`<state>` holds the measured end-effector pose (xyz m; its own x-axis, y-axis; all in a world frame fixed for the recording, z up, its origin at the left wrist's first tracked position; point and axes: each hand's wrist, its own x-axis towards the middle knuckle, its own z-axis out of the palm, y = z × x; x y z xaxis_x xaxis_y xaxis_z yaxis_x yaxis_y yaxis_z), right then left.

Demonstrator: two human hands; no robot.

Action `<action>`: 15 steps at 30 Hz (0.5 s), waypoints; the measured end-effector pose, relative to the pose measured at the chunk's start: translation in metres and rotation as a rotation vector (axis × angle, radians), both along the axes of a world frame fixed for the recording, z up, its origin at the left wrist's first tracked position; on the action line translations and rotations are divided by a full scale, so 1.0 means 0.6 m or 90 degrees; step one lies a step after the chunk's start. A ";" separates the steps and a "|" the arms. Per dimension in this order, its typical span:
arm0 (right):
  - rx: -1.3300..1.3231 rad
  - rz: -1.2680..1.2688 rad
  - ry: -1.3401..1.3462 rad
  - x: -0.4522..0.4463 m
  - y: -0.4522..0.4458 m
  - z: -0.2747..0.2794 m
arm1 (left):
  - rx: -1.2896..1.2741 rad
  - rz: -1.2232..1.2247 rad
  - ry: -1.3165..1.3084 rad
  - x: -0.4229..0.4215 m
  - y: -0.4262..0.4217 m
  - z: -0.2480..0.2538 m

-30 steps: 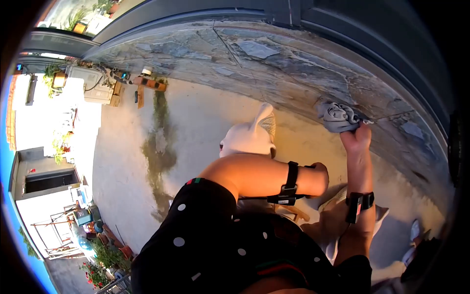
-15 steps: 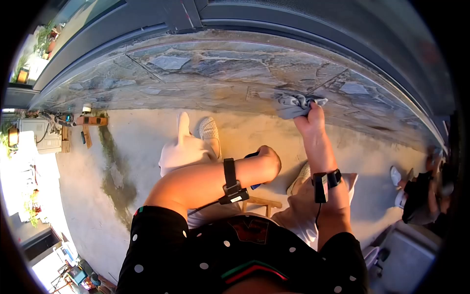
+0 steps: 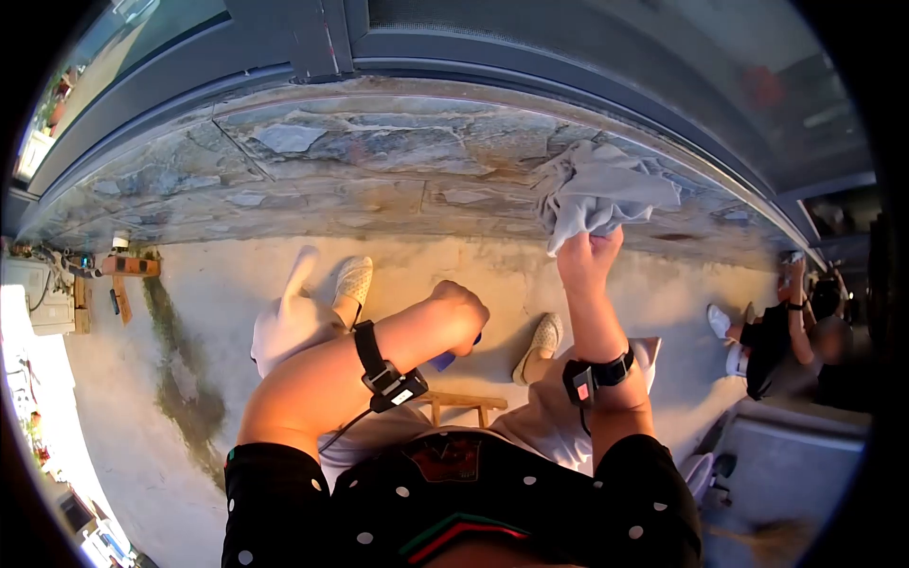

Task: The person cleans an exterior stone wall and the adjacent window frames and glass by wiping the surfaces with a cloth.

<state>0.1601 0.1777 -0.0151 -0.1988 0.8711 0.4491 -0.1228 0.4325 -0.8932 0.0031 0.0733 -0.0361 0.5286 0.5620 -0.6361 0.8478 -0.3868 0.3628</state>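
Note:
A crumpled grey cloth lies against the stone-faced wall, below the dark window frame. My right hand is closed on its lower edge, and the cloth spreads out above the fingers. In front of my body, over the floor, my left hand is closed around something mostly hidden. Small blue and dark parts of that object show beneath the fist.
A low wooden stool is beneath me, with my shoes on the concrete floor. At the right, another person is near the wall, beside a grey-topped surface. Bricks lie at the left.
The view has shifted right along the wall. The cloth has opened out from a tight bundle and sits higher above my right hand. My left fist has moved up toward the wall.

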 end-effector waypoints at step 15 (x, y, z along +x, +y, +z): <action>0.897 -0.239 -0.482 -0.304 0.026 0.048 | 0.032 0.011 -0.042 -0.056 -0.015 -0.014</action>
<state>-0.0224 0.1932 0.0138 -0.6139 -0.0683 0.7864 0.4255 0.8105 0.4025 -0.0304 0.0644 -0.0446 0.5582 0.6017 -0.5714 0.8296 -0.3914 0.3983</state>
